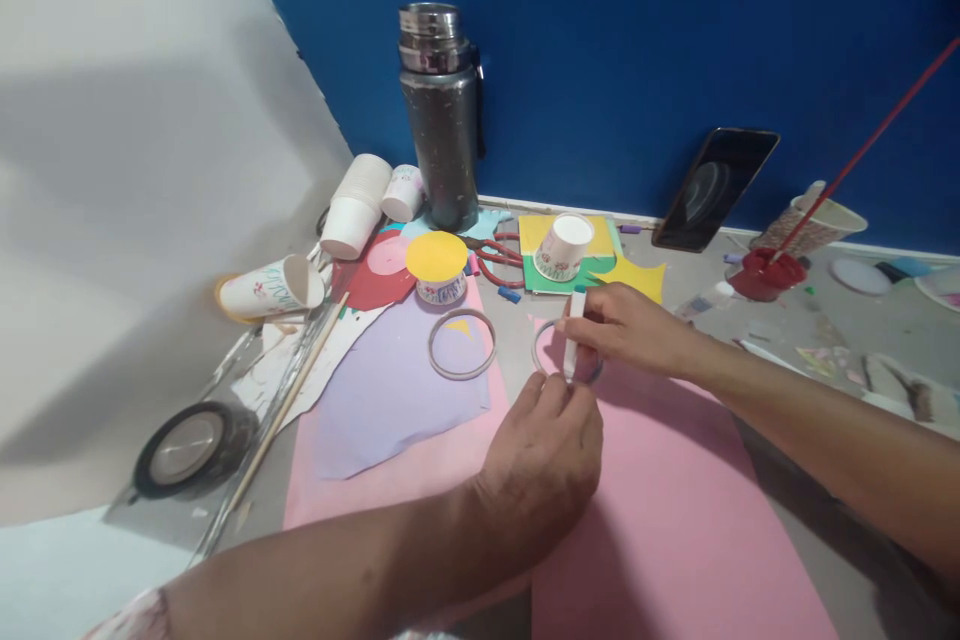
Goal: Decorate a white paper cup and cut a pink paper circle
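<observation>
My right hand [626, 325] holds a white marker pen [573, 332] upright, its tip down inside a thin ring [541, 350] that lies on a pink paper sheet [675, 510]. My left hand [547, 455] rests on the pink sheet and its fingertips press the near edge of that ring. A second, similar ring [462, 344] lies to the left on a lilac paper sheet [390, 390].
A metal flask [440, 120] stands at the back against the blue wall. Paper cups [360, 205] lie near it; one upside-down cup [564, 246] sits on yellow and green paper. Red scissors [499, 260], a phone [714, 188], black tape roll [191, 445] and wooden stick [289, 400] lie around.
</observation>
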Demonstrator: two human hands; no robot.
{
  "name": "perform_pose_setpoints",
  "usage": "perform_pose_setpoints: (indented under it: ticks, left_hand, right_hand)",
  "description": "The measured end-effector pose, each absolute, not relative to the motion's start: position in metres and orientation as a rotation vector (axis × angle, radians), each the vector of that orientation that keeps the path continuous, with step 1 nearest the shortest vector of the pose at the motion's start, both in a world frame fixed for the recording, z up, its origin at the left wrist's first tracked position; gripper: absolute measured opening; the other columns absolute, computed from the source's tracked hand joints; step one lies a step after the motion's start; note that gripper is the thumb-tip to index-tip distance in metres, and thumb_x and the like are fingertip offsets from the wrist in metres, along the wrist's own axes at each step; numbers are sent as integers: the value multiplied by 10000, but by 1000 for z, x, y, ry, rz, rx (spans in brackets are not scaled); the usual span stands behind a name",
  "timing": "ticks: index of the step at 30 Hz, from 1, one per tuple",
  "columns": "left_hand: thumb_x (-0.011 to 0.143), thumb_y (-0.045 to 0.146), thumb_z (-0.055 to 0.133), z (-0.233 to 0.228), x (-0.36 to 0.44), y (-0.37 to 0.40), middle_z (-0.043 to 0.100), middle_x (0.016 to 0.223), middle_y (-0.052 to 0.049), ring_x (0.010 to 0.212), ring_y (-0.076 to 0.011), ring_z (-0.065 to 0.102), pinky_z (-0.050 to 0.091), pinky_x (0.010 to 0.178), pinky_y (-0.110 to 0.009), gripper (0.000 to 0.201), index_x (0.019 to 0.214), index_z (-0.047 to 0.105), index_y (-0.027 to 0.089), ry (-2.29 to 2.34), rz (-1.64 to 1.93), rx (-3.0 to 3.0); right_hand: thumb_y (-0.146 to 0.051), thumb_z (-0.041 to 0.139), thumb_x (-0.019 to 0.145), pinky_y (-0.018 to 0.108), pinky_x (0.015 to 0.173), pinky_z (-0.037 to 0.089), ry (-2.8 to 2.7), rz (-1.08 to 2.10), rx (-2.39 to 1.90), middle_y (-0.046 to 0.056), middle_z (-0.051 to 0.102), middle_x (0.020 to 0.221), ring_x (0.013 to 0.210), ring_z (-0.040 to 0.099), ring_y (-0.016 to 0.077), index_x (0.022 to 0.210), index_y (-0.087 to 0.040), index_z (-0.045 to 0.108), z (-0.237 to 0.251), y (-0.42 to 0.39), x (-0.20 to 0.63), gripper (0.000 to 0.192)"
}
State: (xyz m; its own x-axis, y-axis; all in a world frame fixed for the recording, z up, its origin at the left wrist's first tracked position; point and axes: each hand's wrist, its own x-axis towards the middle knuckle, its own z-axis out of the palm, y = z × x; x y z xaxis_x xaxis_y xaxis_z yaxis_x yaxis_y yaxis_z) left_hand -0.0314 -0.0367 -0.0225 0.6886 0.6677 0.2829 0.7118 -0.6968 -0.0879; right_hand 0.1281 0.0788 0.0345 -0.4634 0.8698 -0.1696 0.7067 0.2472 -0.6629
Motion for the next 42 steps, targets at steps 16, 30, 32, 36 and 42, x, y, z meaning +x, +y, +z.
perform_pose_setpoints:
  ticks: [16, 30, 32, 36, 42]
  left_hand:
    - [941, 62, 608, -21, -31, -36, 591, 856, -67, 852, -270, 566, 480, 853, -459, 139, 851, 600, 169, -1114, -297, -2759]
    - [952, 40, 593, -29, -34, -18, 570, 877, -64, 807, -250, 506, 406, 701, -387, 124, 947, 603, 164, -1233, -459, -2634]
    - [937, 40, 625, -31, -34, -15, 574, 863, -60, 813, -249, 506, 397, 710, -386, 161, 869, 593, 182, -1254, -458, -2607]
    - [965, 64, 608, -22, -34, -18, 596, 884, -61, 825, -232, 501, 392, 738, -384, 181, 831, 591, 185, -1193, -541, -2638]
    - [1019, 123, 543, 0, -29, -40, 600, 886, -44, 838, -204, 518, 411, 776, -373, 145, 904, 614, 174, -640, -670, -2917]
  right_hand:
    - [-517, 683, 926, 298, 516, 446, -1762, 856, -1510, 51, 744, 637, 547, 632, 180, 669, -194, 757, 24, 64, 137, 419]
    - [-416, 693, 947, 331, 598, 602, -1757, 428, -1540, 28, 824, 818, 648, 764, 233, 865, -291, 783, 16, -21, 225, 174]
    - [-416, 683, 958, 328, 557, 584, -1706, 470, -1582, 27, 829, 854, 580, 732, 211, 839, -285, 773, 12, -27, 230, 198]
    - [-436, 652, 976, 330, 548, 561, -1665, 516, -1580, 21, 823, 844, 532, 689, 192, 874, -283, 773, 14, -28, 237, 221]
    - [-479, 586, 1003, 362, 765, 598, -1781, 402, -1574, 52, 842, 938, 838, 798, 267, 1115, -276, 781, 21, -30, 252, 303]
